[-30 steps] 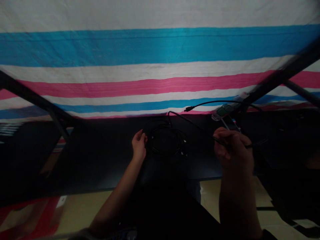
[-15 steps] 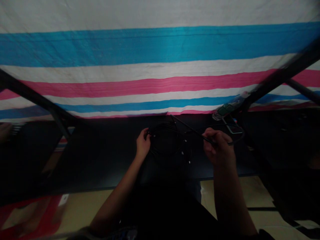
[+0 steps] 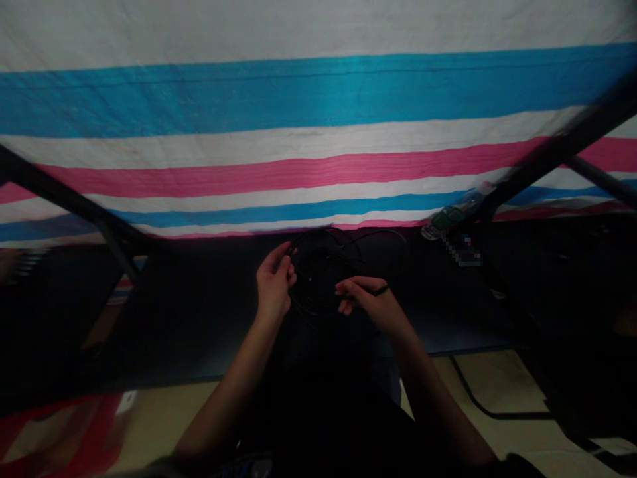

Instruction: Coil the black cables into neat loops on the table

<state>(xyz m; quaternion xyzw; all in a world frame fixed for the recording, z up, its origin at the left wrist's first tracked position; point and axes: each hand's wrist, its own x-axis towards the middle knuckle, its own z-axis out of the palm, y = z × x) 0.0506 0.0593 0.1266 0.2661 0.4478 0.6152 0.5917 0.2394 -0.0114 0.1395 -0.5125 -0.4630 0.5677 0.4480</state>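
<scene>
A black cable (image 3: 318, 312) lies in loose loops between my two hands, over the dark tabletop. My left hand (image 3: 276, 275) pinches the loops at their left side, fingers closed. On the right, my right hand (image 3: 363, 297) grips a stretch of the same cable, which runs across the palm and out past the wrist side. From there a wide loop arcs up and back toward the coil. Much of the cable blends into the dark surface, so its ends cannot be made out.
A striped plastic sheet (image 3: 318, 93) hangs behind the dark table (image 3: 189, 325). At the back right a clear bottle (image 3: 455, 212) leans, with a pixelated object (image 3: 462, 249) beside it. Dark metal struts (image 3: 64, 192) slant at both sides. A red item (image 3: 104, 425) is at lower left.
My right hand has moved left and in toward the coil, bringing the cable with it. My left hand has shifted slightly left, still holding the loops.
</scene>
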